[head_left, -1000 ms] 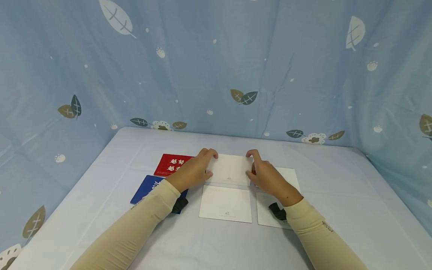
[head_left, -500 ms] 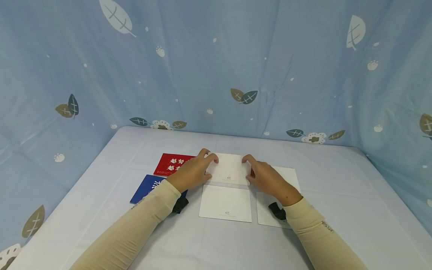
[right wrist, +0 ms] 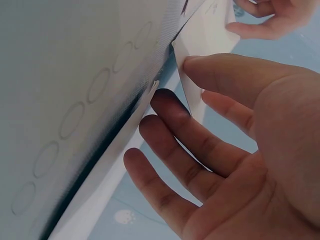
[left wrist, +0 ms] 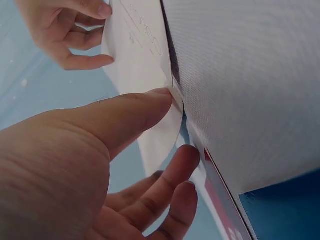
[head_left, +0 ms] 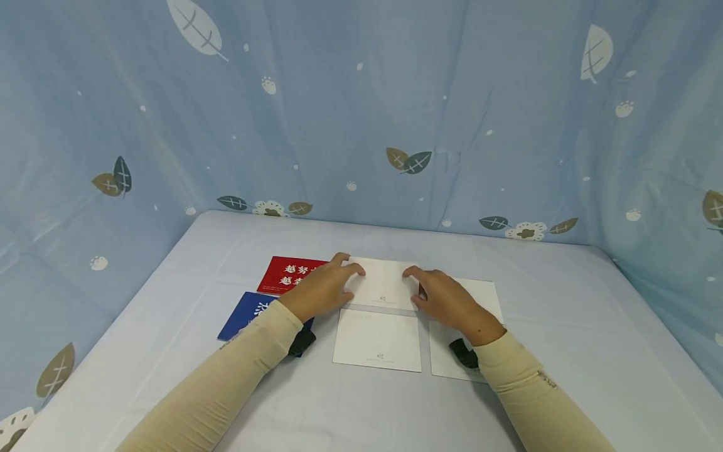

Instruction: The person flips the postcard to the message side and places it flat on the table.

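A white postcard (head_left: 385,282), with a small printed mark near its front edge, lies at the back middle of the table between my two hands. My left hand (head_left: 323,285) holds its left side, thumb at the near corner and index finger bent over the card. The right hand (head_left: 452,298) holds the right side, with its index fingertip on the card's face and its thumb at the near right corner. In the right wrist view the thumb (right wrist: 220,72) presses on the postcard (right wrist: 200,37), while the other fingers spread below. Another white postcard (head_left: 377,340) lies just in front.
Left of the middle lie a red card (head_left: 277,274) with white characters and a blue card (head_left: 243,316), both partly under the left arm. Two more white cards, one behind (head_left: 482,294) and one in front (head_left: 443,355), lie partly hidden by the right hand and wrist. A patterned blue curtain (head_left: 361,113) hangs behind.
My right index finger has slid a little inward and nearer, from the card's far right corner onto its face. The left hand and the other cards have barely moved.
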A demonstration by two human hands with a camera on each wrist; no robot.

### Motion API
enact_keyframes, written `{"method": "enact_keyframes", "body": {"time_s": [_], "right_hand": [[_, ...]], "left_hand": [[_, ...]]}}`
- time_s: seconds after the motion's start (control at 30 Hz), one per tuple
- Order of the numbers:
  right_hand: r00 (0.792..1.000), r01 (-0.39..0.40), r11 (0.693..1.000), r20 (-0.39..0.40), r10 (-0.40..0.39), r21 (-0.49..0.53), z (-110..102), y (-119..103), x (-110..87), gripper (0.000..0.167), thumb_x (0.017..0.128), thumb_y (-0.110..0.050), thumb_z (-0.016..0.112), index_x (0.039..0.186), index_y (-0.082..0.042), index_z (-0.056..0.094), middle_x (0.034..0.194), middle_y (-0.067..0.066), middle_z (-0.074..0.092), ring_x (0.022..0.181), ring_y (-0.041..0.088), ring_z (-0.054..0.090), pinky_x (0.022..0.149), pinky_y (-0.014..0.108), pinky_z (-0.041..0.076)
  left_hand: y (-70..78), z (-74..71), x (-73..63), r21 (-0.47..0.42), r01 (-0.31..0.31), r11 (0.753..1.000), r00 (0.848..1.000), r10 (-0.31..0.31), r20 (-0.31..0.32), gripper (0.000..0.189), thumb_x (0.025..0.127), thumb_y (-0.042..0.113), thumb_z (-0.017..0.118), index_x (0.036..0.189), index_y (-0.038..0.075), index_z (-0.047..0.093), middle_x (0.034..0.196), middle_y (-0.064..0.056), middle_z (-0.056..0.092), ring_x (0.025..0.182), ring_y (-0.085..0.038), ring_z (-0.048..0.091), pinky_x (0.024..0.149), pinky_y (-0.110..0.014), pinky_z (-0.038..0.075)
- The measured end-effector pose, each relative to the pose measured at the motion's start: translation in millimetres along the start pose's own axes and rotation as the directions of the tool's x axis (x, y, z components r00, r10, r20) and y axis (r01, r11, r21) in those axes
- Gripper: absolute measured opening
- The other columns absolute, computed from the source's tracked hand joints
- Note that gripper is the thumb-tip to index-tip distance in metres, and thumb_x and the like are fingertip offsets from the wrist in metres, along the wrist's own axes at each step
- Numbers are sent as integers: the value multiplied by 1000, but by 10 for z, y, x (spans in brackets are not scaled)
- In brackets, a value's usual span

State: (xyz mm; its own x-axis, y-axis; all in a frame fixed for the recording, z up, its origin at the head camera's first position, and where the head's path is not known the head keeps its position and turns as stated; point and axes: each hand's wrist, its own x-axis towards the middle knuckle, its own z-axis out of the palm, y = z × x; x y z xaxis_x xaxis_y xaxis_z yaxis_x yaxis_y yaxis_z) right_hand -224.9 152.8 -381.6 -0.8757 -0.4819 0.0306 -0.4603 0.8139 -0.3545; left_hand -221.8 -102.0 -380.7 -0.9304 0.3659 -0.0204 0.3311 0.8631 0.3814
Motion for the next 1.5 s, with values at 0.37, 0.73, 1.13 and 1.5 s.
{"method": "enact_keyframes", "body": {"time_s": [0.37, 0.73, 1.13, 1.5], "right_hand": [[997, 75, 995, -31, -77, -64, 8, 26, -1, 42, 89, -3, 71, 130, -9, 64, 79, 0, 59, 73, 13, 48, 65, 26, 47], [995, 76, 986, -57, -85, -146, 4, 4, -38, 31, 87, -9, 75, 119, -12, 73, 99, 9, 64, 85, 18, 56, 72, 33, 54], [990, 128, 984, 81, -118, -126, 41, -31, -101, 32, 93, -16, 71, 125, -14, 70, 130, 12, 62, 120, 30, 60, 99, 46, 53], [988, 142, 983, 83, -133, -113, 13, -35, -132, 35, 93, -18, 72, 127, -13, 69, 131, 13, 61, 121, 31, 60, 99, 46, 53]], "left_hand": [[-15, -13, -9, 1, 0, 1000, 1000, 0, 30, 46, 88, 21, 78, 132, 20, 67, 154, -16, 46, 141, -33, 46, 110, -47, 45], [-17, -16, 1, 26, -26, 999, 999, 25, 33, 36, 88, 22, 77, 124, 20, 72, 137, -7, 64, 131, -26, 55, 108, -42, 49], [17, -74, -68, 26, -31, 999, 999, 31, 20, 37, 91, 27, 75, 127, 21, 70, 143, -5, 58, 135, -25, 53, 109, -44, 47], [-4, -479, -459, 190, -164, 968, 971, 192, -141, 35, 92, 29, 72, 126, 21, 69, 132, -4, 65, 124, -25, 60, 102, -52, 48]]}}
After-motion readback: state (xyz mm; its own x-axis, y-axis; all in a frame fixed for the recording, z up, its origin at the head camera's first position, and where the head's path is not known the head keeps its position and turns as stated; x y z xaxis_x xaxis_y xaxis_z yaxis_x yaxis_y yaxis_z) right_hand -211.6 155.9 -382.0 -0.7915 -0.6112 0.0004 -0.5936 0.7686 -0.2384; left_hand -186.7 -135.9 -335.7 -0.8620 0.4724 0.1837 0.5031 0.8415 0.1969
